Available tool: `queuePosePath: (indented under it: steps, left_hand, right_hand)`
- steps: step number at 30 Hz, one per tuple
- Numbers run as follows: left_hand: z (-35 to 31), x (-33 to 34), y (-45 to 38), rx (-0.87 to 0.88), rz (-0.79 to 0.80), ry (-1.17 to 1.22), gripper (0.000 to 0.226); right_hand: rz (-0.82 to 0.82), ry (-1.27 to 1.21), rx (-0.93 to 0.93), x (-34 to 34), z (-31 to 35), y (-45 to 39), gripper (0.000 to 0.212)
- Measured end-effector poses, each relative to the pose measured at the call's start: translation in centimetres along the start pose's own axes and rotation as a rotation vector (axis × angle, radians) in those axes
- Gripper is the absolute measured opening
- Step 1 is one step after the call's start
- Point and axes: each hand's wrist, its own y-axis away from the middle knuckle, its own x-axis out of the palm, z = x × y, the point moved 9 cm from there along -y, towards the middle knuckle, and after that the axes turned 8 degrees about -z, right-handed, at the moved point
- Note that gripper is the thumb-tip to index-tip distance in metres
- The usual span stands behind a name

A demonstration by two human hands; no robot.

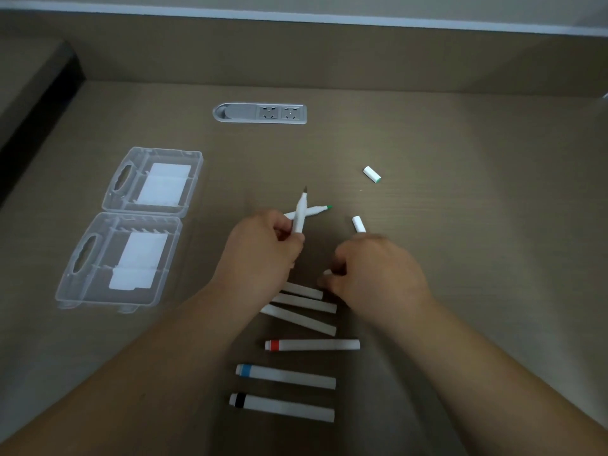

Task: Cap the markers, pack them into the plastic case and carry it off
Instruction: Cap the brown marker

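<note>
Black-banded marker (281, 407) lies nearest, capped, white-bodied.
Left hand (263, 245) grips two uncapped markers (300, 213), crossed; right hand (375, 268) curls over something small, unclear; clear plastic case (128, 225) lies open.

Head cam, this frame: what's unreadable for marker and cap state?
- Right hand: fingers curl over something white; motion blur and the hand itself hide what it is.
- Three white markers below the hands: left ends lie under the left hand and wrist, so their colour bands are hidden.
- Cap above the right hand: lower end covered by the knuckles, colour unseen.
- Plastic case: clear ribs too faint to count slots.
</note>
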Motion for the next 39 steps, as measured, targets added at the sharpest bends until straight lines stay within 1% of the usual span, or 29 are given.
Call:
queuePosePath:
  steps: [3,5,7,9,10,12,14,16,19,21,23,25,29,30,31,33,35,37,39]
  left_hand:
    - [0.8,0.1,0.5,-0.158,0.019,0.266,0.006]
    - [1.3,0.6,1.0,-0.238,0.05,0.384,0.011]
    - [1.7,0.9,1.4,-0.304,0.066,0.487,0.011]
    - [1.9,1.2,1.6,-0.34,0.076,0.59,0.014]
    - [1.8,1.2,1.6,-0.348,0.085,0.623,0.016]
    - [1.5,1.3,1.5,-0.331,0.109,0.64,0.017]
    - [0.8,1.2,1.5,-0.293,0.135,0.658,0.018]
    - [0.0,1.1,1.5,-0.248,0.16,0.68,0.018]
    - [-1.0,1.1,1.6,-0.191,0.19,0.702,0.016]
    - [-1.0,1.1,1.7,-0.182,0.194,0.697,0.017]
    - [-1.0,1.2,1.8,-0.185,0.194,0.697,0.017]
    - [-0.9,1.3,1.8,-0.195,0.19,0.692,0.017]
    - [-0.5,1.5,1.9,-0.216,0.173,0.683,0.017]
    - [-0.5,1.6,2.0,-0.221,0.175,0.683,0.018]
    - [-0.5,1.8,2.0,-0.226,0.176,0.681,0.018]
    - [-0.4,2.0,2.0,-0.231,0.172,0.67,0.018]
    - [-0.3,2.2,2.0,-0.235,0.17,0.657,0.018]
    - [-0.2,2.4,1.9,-0.238,0.175,0.641,0.018]
    - [-0.1,2.5,1.9,-0.242,0.183,0.63,0.018]
  right_hand:
    - [-0.013,0.012,-0.002,0.2,0.1,0.1,0.022]
    - [-0.008,-0.031,0.02,0.3,-0.3,0.0,0.018]
    - [-0.021,-0.246,0.101,-0.1,-0.9,0.0,0.014]
    - [-0.041,-0.607,0.271,-0.5,-1.9,0.0,0.012]
    - [-0.022,-0.812,0.379,-0.4,-2.4,0.3,0.013]
    - [0.12,-1.211,0.598,0.9,-2.2,1.1,0.013]
    - [0.315,-1.489,0.795,2.3,-1.2,2.1,0.014]
    - [0.445,-1.613,0.954,3.1,-0.4,3.1,0.019]
    - [0.521,-1.692,1.064,3.6,0.4,3.8,0.019]
    - [0.492,-1.691,1.08,3.7,0.3,3.9,0.018]
    - [0.403,-1.587,1.01,3.6,-0.6,3.7,0.018]
    - [0.257,-1.294,0.809,2.4,-2.1,3.1,0.014]
    - [-0.065,-0.53,0.309,-1.1,-3.6,2.1,0.009]
    - [-0.104,-0.368,0.207,-1.5,-3.4,2.1,0.008]
    - [-0.11,-0.257,0.125,-1.4,-3.1,2.3,0.006]
    - [-0.065,-0.17,0.02,-0.3,-2.6,2.6,0.004]
    - [-0.043,-0.151,-0.029,0.4,-2.4,2.9,0.007]
    - [-0.112,-0.207,-0.003,-0.3,-3.0,2.9,0.012]
    - [-0.23,-0.296,0.091,-1.7,-4.8,2.7,0.012]
